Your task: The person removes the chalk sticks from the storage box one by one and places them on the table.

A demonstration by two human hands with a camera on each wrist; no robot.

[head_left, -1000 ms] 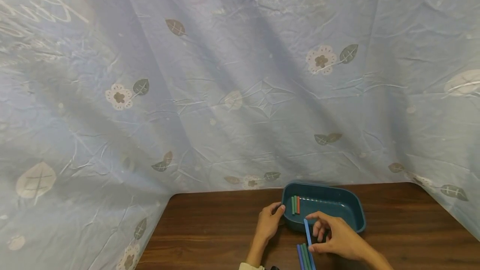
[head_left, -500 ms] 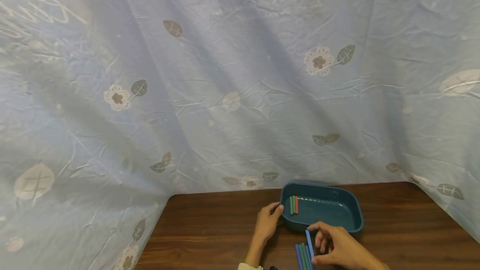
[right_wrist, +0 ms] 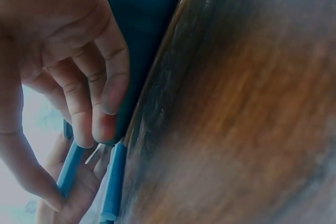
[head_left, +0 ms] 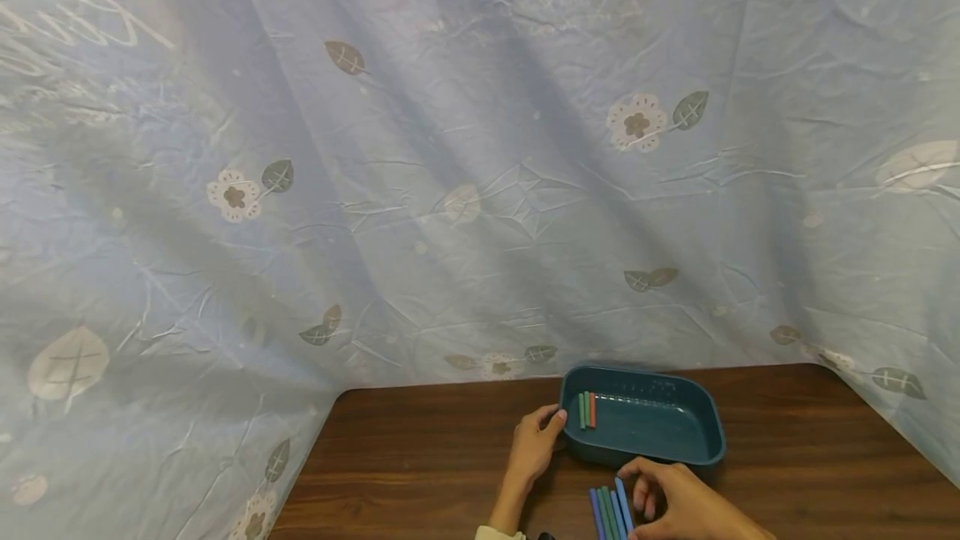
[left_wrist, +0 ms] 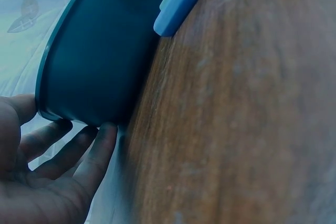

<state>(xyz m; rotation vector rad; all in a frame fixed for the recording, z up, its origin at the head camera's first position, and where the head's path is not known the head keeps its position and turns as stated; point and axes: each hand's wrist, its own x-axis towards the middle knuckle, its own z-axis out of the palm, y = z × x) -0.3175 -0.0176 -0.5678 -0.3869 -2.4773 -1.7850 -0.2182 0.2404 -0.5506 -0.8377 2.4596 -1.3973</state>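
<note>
A teal tray stands at the table's back, with two green sticks and an orange-red stick lying inside at its left. My left hand touches the tray's left end; in the left wrist view the thumb of that hand is at the rim and its fingertips rest against the wall. My right hand pinches a light blue stick by its ends, just in front of the tray. Beside it lie several purple, green and blue sticks. In the right wrist view the pinched stick spans thumb and finger.
The brown wooden table extends to both sides of the tray. A pale blue patterned cloth hangs behind the table and on both sides. A small dark object shows at the bottom edge.
My right hand has moved down, away from the tray, bringing the light blue stick beside the row of sticks. My left hand has stayed at the tray's left end.
</note>
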